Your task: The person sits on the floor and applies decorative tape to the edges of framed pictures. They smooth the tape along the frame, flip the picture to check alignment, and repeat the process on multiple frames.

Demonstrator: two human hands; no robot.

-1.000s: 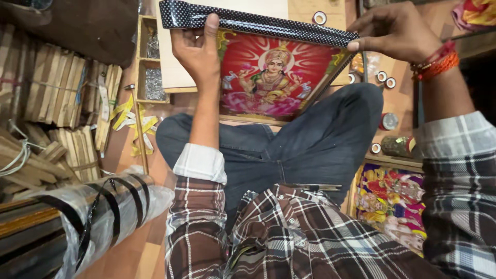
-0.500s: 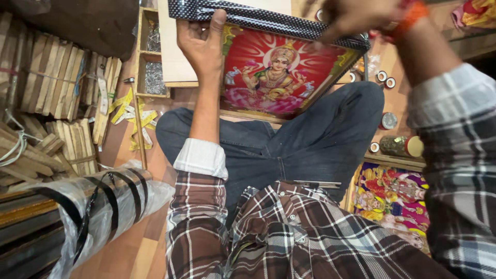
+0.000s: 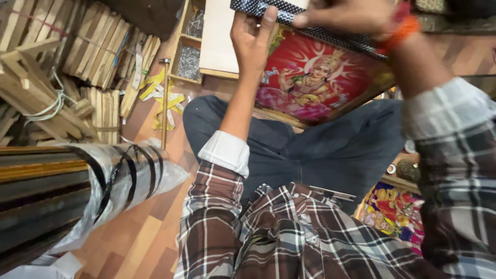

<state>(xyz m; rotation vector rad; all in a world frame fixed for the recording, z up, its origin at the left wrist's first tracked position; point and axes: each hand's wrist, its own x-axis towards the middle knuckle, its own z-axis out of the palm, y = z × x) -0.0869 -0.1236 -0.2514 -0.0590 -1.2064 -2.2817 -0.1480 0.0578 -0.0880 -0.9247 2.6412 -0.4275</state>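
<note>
A framed picture (image 3: 315, 77) with a red printed image and a dark dotted moulding stands tilted over my lap. My left hand (image 3: 250, 33) grips its left edge near the top, fingers wrapped over the frame. My right hand (image 3: 351, 15) lies along the top moulding, holding it; an orange thread band circles the wrist. Both arms wear a checked shirt with white cuffs. The upper part of the frame runs out of view.
Bundles of wooden strips (image 3: 67, 62) fill the left. A plastic-wrapped bundle of frame mouldings (image 3: 62, 181) lies at lower left. A hammer (image 3: 164, 103) and yellow scraps lie on the wood floor. A small wooden box of nails (image 3: 188, 57) and another print (image 3: 392, 212) are close by.
My right hand has slid left along the top moulding, toward my left hand. The view has shifted, and the frame sits higher and further right in it.
</note>
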